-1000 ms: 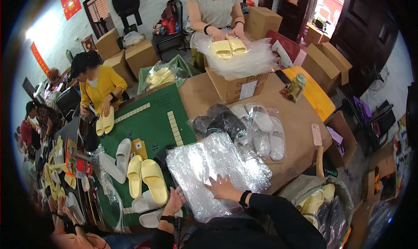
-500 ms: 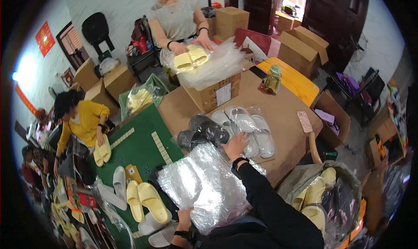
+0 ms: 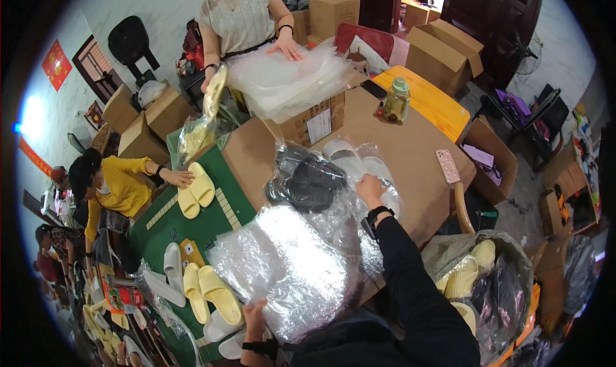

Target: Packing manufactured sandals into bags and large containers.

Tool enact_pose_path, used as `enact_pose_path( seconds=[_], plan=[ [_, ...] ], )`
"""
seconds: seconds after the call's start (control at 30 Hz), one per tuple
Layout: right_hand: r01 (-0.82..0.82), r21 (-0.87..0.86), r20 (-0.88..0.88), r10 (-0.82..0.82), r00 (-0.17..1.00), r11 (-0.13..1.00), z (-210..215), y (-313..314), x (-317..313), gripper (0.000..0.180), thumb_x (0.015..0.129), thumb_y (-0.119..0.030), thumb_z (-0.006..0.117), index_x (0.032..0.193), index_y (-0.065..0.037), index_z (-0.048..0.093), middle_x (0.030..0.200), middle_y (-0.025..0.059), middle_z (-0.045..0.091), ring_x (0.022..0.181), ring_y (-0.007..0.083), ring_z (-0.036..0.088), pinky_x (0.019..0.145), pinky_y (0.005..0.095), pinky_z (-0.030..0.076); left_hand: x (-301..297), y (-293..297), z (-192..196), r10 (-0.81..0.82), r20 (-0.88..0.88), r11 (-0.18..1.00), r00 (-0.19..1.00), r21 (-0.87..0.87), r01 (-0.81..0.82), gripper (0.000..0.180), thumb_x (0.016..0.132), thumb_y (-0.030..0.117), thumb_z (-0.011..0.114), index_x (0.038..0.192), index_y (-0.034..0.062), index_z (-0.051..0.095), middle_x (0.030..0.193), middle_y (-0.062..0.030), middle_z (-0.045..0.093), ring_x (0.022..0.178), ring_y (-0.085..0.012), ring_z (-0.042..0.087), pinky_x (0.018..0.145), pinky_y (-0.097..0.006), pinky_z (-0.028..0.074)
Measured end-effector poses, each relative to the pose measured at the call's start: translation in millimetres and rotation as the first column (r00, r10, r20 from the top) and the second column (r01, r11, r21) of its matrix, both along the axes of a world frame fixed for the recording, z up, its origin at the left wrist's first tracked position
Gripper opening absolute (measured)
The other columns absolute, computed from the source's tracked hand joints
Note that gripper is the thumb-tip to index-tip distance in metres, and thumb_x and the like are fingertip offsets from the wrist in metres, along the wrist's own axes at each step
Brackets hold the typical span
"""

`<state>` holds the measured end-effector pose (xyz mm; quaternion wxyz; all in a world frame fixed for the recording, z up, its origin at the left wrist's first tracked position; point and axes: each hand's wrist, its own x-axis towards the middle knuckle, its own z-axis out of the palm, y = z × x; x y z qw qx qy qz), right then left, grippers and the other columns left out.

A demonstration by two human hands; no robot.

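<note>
Clear plastic bags [image 3: 298, 264] lie in a shiny, crinkled stack in front of me. My left hand [image 3: 255, 315] is closed on their near left edge. At the far right of the stack, my right hand [image 3: 370, 190] is closed on clear film of the bagged pale grey slippers [image 3: 343, 155]; its fingertips are partly hidden. Just left of that hand lie dark grey slippers [image 3: 314, 181] in a clear bag. Unbagged pale yellow slippers [image 3: 215, 293] rest left of the stack, with white slippers [image 3: 173, 264] beside them.
Across the table, a person handles a bagged yellow pair by a carton [image 3: 314, 123] topped with plastic bags. Another, in yellow, touches yellow slippers [image 3: 196, 190] on the green board [image 3: 170, 229]. A jar [image 3: 396, 104] and phone [image 3: 447, 166] stand right; a slipper-filled sack [image 3: 436, 255] sits near right.
My right hand has closed and shifted right. The bagged dark slippers have turned, and the plastic stack has slid left with my left hand. The person opposite has lifted the bagged yellow pair leftward.
</note>
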<state>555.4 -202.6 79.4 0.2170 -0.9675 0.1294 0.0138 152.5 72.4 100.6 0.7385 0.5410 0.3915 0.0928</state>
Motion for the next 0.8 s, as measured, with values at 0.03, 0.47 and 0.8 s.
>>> enact_pose_path(
  seconds=[0.03,0.47,0.8],
  plan=[
    [-0.001,0.003,-0.001,0.001,1.000,1.000,0,1,3,0.010,0.077,-0.018,0.057,0.077,-0.007,0.057,0.101,0.0166,0.054,0.091,0.0341,0.055,0.083,0.0561,0.035,2,3,-2,-0.005,-0.021,1.000,1.000,-0.025,0.005,0.022,0.071,0.002,0.061,0.092,-0.0039,0.059,0.085,-0.0062,0.060,0.071,-0.0158,0.056,0.063,-0.028,0.045],
    [0.145,0.850,-0.069,-0.166,0.984,0.507,7,-97,-1,0.071,0.075,0.000,0.058,0.136,-0.010,0.024,0.102,0.0079,0.059,0.092,0.0227,0.054,0.069,0.0321,0.046,19,9,40,-0.076,-0.076,0.984,0.994,0.154,0.087,0.011,0.072,0.006,0.059,0.082,0.0007,0.063,0.074,0.0004,0.058,0.068,-0.0106,0.052,0.062,-0.025,0.041],
    [-0.061,0.685,-0.265,0.325,0.908,0.726,-75,-163,-27,0.025,0.087,-0.023,0.051,0.100,-0.004,0.061,0.088,0.0037,0.062,0.078,0.0136,0.055,0.067,0.0250,0.044,79,-25,54,-0.072,0.179,0.984,0.981,-0.150,0.100,0.014,0.074,-0.002,0.058,0.087,-0.0001,0.060,0.078,-0.0042,0.059,0.068,-0.0130,0.058,0.059,-0.026,0.047]
  ],
)
